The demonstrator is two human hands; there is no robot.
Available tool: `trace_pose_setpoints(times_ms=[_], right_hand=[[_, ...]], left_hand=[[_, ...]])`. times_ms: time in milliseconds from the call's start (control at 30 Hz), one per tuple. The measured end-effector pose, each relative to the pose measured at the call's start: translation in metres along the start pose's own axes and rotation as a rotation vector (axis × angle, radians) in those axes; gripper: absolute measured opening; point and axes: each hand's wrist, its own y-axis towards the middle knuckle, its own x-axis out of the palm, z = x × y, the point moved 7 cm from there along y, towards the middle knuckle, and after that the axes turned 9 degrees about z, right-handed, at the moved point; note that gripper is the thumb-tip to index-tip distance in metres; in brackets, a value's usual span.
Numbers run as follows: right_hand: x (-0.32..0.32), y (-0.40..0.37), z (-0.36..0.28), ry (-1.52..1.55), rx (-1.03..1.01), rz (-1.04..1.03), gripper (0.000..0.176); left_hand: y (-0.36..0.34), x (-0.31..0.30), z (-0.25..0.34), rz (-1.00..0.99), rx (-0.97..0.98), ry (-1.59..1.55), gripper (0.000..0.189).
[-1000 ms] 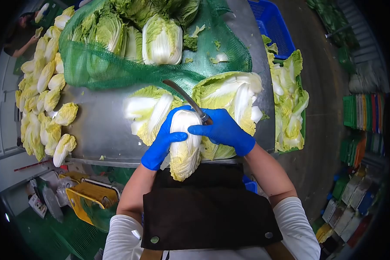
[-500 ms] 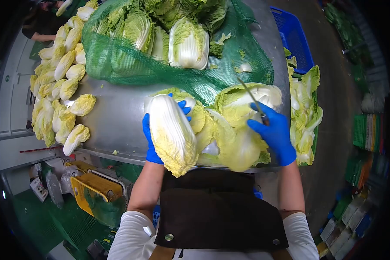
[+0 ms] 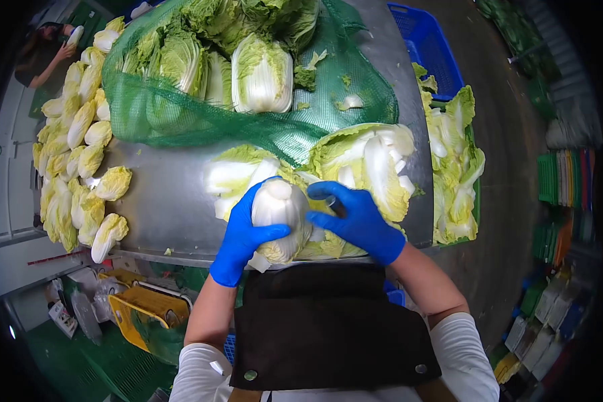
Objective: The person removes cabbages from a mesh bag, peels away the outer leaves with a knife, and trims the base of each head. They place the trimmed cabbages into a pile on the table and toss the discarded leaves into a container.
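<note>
My left hand (image 3: 244,231), in a blue glove, is closed around the side of a trimmed napa cabbage (image 3: 279,211) at the table's front edge. The cabbage's white stem end faces up toward me. Just right of it, my gloved right hand (image 3: 358,221) curls around a knife (image 3: 332,203); only a small part of the knife shows between thumb and fingers, and its blade is mostly hidden. Behind and beside the hands lie loose cabbage leaves (image 3: 382,167) and cut white stem pieces.
Untrimmed cabbages (image 3: 262,74) rest on a green mesh sack (image 3: 181,117) at the back. Several trimmed cabbages (image 3: 80,125) are piled at the left. Right of the metal table (image 3: 161,181) stand a blue crate (image 3: 432,53) and a leaf-filled bin (image 3: 477,194). Another person works far left.
The cabbage has turned so its stem end faces up, and a leaf has come down onto the right-hand pile. My right hand has moved left to the cabbage.
</note>
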Motion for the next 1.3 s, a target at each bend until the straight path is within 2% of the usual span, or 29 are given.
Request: trace_pose_setpoints(times_ms=[33, 100, 133, 200, 333, 433, 500, 600, 667, 733, 767, 800, 833, 900, 933, 967, 1000, 1067, 1100, 1133, 1167, 1200, 1267, 1300], right_hand=[[-0.012, 0.001, -0.001, -0.107, -0.052, 0.011, 0.034], [-0.024, 0.003, -0.014, -0.309, -0.147, -0.009, 0.017], [-0.024, 0.000, -0.020, -0.378, -0.224, -0.020, 0.016], [-0.020, -0.007, -0.030, -0.516, -0.378, -0.041, 0.015], [-0.019, -0.012, -0.032, -0.572, -0.377, -0.060, 0.017], [-0.020, -0.012, -0.016, -0.429, -0.323, -0.026, 0.027], [-0.025, -0.009, -0.003, -0.026, -0.105, 0.038, 0.038], [-0.010, -0.005, 0.004, 0.521, 0.170, 0.017, 0.060], [-0.038, -0.025, 0.013, 0.441, 0.579, -0.134, 0.056], [-0.064, -0.047, 0.028, 0.575, 0.572, -0.027, 0.041], [-0.080, -0.063, 0.034, 0.570, 0.578, 0.045, 0.039], [-0.100, -0.089, 0.048, 0.518, 0.630, 0.142, 0.038], [-0.120, -0.115, 0.061, 0.468, 0.683, 0.239, 0.037], [-0.146, -0.193, 0.088, 0.312, 0.891, 0.430, 0.036], [-0.149, -0.230, 0.094, 0.321, 0.934, 0.552, 0.036], [-0.151, -0.268, 0.098, 0.330, 0.967, 0.679, 0.036], [-0.146, -0.321, 0.128, 0.310, 0.965, 0.764, 0.036], [-0.126, -0.419, 0.159, 0.071, 1.125, 0.767, 0.039], [-0.108, -0.475, 0.178, -0.072, 1.286, 0.698, 0.045], [-0.088, -0.516, 0.191, -0.121, 1.179, 0.837, 0.052], [-0.057, -0.567, 0.221, 0.096, 1.135, 0.948, 0.058], [-0.061, -0.556, 0.182, -0.152, 1.414, 0.876, 0.064], [-0.041, -0.568, 0.208, -0.127, 1.382, 1.058, 0.049], [-0.047, -0.551, 0.216, -0.122, 1.318, 1.134, 0.041]], left_hand=[[-0.001, 0.001, 0.001, -0.004, 0.050, 0.062, 0.083], [-0.006, 0.008, -0.003, 0.007, -0.056, -0.040, 0.081], [-0.008, 0.012, -0.004, 0.012, -0.110, -0.088, 0.081], [-0.007, 0.018, 0.003, -0.005, -0.031, -0.043, 0.080], [-0.011, 0.021, 0.001, -0.047, 0.026, 0.066, 0.081], [-0.010, 0.019, -0.004, -0.041, -0.003, 0.017, 0.082], [-0.007, 0.017, -0.010, -0.020, -0.102, -0.139, 0.083], [-0.002, 0.046, 0.020, 0.050, -0.038, -0.422, 0.086], [0.008, 0.074, 0.048, -0.131, 0.043, -0.269, 0.098], [0.007, 0.105, 0.059, -0.306, 0.068, -0.326, 0.101], [0.018, 0.108, 0.037, -0.423, 0.150, -0.264, 0.098], [0.018, 0.110, 0.039, -0.466, 0.163, -0.182, 0.089], [0.026, 0.108, 0.036, -0.453, 0.171, -0.005, 0.095], [0.039, 0.093, 0.014, -0.418, 0.130, 0.089, 0.065], [0.047, 0.084, 0.000, -0.399, 0.034, 0.073, 0.053], [0.054, 0.075, -0.012, -0.373, -0.030, 0.085, 0.049], [0.058, 0.068, -0.019, -0.355, -0.035, 0.063, 0.047], [0.069, 0.058, -0.035, -0.364, -0.131, 0.027, 0.046], [0.068, 0.061, -0.036, -0.390, -0.126, 0.024, 0.046], [0.069, 0.062, -0.033, -0.401, -0.114, 0.020, 0.045], [0.071, 0.059, -0.028, -0.399, -0.092, 0.017, 0.044], [0.073, 0.059, -0.025, -0.402, -0.043, 0.078, 0.043], [0.081, 0.056, -0.012, -0.343, 0.093, 0.216, 0.042], [0.085, 0.053, -0.004, -0.301, 0.075, 0.165, 0.041]])
